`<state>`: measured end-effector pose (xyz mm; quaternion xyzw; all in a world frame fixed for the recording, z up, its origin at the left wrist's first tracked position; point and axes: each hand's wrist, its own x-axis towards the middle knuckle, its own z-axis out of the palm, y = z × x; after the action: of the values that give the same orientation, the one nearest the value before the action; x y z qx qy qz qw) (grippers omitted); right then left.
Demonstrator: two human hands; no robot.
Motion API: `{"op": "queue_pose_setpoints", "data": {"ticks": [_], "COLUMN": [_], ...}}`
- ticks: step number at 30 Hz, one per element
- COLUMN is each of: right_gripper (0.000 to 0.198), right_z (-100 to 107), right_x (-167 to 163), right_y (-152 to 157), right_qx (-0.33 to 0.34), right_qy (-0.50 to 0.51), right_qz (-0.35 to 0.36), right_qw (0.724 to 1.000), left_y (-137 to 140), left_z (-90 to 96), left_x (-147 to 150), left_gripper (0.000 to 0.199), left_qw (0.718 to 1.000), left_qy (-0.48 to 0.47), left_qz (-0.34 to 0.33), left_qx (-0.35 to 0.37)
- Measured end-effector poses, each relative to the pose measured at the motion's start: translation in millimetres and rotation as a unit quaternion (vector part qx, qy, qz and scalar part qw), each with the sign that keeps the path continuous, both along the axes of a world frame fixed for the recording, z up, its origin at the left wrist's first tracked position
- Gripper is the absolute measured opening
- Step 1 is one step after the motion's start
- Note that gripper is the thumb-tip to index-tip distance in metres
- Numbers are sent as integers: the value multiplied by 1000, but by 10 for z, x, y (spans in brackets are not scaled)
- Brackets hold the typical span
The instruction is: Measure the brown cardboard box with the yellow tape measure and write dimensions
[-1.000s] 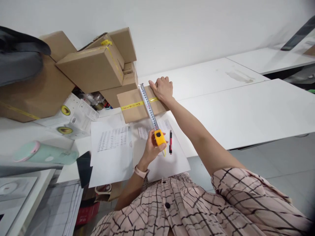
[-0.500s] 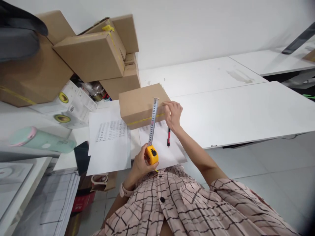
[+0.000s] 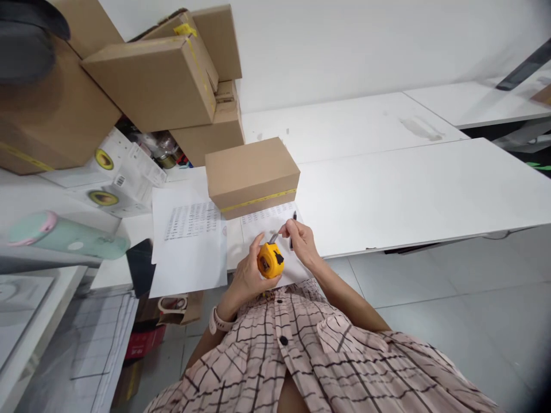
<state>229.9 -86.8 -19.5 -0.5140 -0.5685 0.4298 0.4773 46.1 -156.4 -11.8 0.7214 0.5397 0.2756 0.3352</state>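
Observation:
My left hand [image 3: 248,274] is wrapped round a yellow tape measure [image 3: 271,262], held over the table's front edge. Only a short piece of the silver blade [image 3: 274,237] sticks out of its case. At the blade's end, the fingers of my right hand [image 3: 302,242] are pinched together. Partly hidden by that hand, a pen [image 3: 295,216] lies on a printed sheet [image 3: 262,221]. Just beyond both hands sits a closed cardboard box [image 3: 252,172] with yellow tape along its near side; neither hand touches it.
More printed papers [image 3: 187,252] lie to the left. Large cardboard boxes [image 3: 150,83] are stacked at the back left, above white boxes with avocado pictures [image 3: 123,172]. A mint-green bottle [image 3: 81,238] lies at the left. The white tabletop [image 3: 408,189] stretches right.
The long blade has drawn back into the case, leaving a short end out. My right hand has left the box's right side and come down to the blade's end.

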Motion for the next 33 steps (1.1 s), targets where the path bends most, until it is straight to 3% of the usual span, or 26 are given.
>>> {"op": "queue_pose_setpoints", "data": {"ticks": [3,5,7,9,13,17,20,25,30,33], "right_gripper": [60,52,37,25,33,36,35,33,31,30], "right_z": [-159,-243,-294,-302,-232,-174,-148,-30,85,98], "right_x": [73,152,209,225,208,315,459,557,483,526], "right_y": [-21,41,128,207,295,315,321,403,522,587], "right_qx": [-23,-31,-45,-60,-79,-67,-26,52,121,170], "right_qy": [-27,-131,-268,-382,-491,-502,-527,-620,-685,-687], "right_qz": [-42,-82,-84,-51,27,82,114,200,289,324], "right_qw": [998,988,959,921,867,858,842,757,658,628], "left_y": [37,88,179,308,592,747,764,833,986,1013], "left_z": [13,-4,-33,-66,-139,-213,-281,-459,-614,-647], "left_x": [-15,-42,-72,-106,-198,-227,-87,338,520,505], "left_gripper": [105,106,104,97,70,60,58,61,75,69], "left_qw": [1000,999,993,981,949,937,950,968,961,955], "left_qy": [1,36,95,170,290,309,249,197,246,260], "left_qz": [18,39,61,78,89,97,58,-76,-87,-85], "left_qx": [0,8,27,50,84,131,178,137,89,110]}}
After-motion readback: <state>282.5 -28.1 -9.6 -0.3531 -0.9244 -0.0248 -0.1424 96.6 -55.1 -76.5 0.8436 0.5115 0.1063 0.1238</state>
